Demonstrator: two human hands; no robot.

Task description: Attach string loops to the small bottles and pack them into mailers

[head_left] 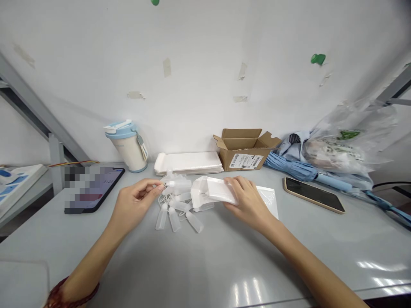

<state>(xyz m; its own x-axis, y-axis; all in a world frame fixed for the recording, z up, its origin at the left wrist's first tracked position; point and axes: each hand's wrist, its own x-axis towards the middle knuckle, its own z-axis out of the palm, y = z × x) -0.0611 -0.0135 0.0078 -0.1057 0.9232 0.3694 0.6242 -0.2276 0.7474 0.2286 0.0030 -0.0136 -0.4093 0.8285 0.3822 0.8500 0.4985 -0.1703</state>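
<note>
My left hand (136, 203) is closed in a pinch at the cap end of a small translucent plastic bottle (181, 185). That bottle points right, towards the open mouth of a white padded envelope (220, 191). My right hand (248, 199) is wrapped round the envelope, fingers on top and thumb below. Several similar bottles (175, 220) with thin loops lie in a loose pile on the table between my hands. A flat white envelope (269, 200) lies partly hidden beneath my right hand.
Behind the pile are stacked white padded envelopes (191, 162) and an open cardboard box (245, 154). A tumbler (128, 147) and a phone (96, 190) stand left. To the right are another phone (313, 194), a folded blue umbrella (289, 167) and a plastic bag (343, 145).
</note>
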